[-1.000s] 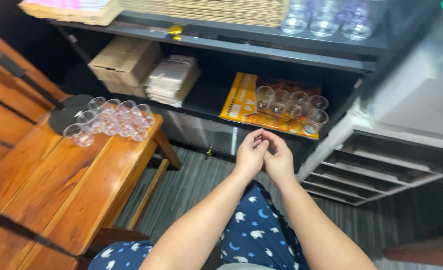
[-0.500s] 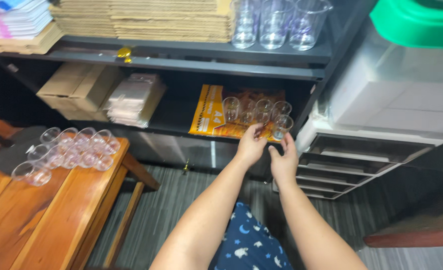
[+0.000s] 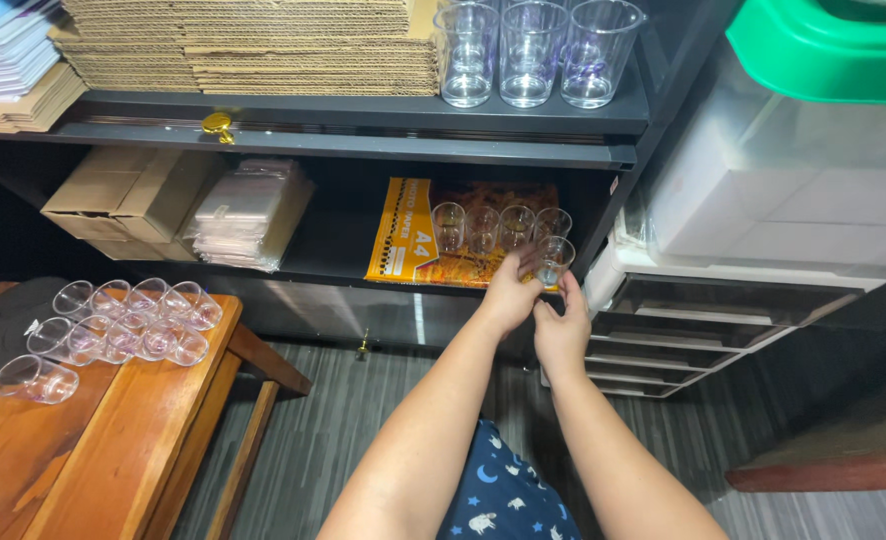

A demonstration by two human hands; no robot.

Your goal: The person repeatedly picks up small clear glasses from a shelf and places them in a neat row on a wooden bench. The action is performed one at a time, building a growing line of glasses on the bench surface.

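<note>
On lower shelf [image 3: 333,262], atop yellow paper ream [image 3: 403,240]: row of small clear cups [image 3: 483,228], upright, side by side. Left hand [image 3: 511,295] and right hand [image 3: 561,335] raised together just before that row, touching or nearly so. One small cup [image 3: 555,258] at right end of row, pinched from below; left fingers [image 3: 528,265] closed around its base. Right fingers curled beneath, grip hidden, cannot tell. Up on top shelf [image 3: 363,110]: three tall clear glasses [image 3: 528,55], beside stacked cardboard [image 3: 253,45]. Down left, on wooden counter [image 3: 93,440]: more clear cups [image 3: 123,325], lying on sides, well apart from both hands.
</note>
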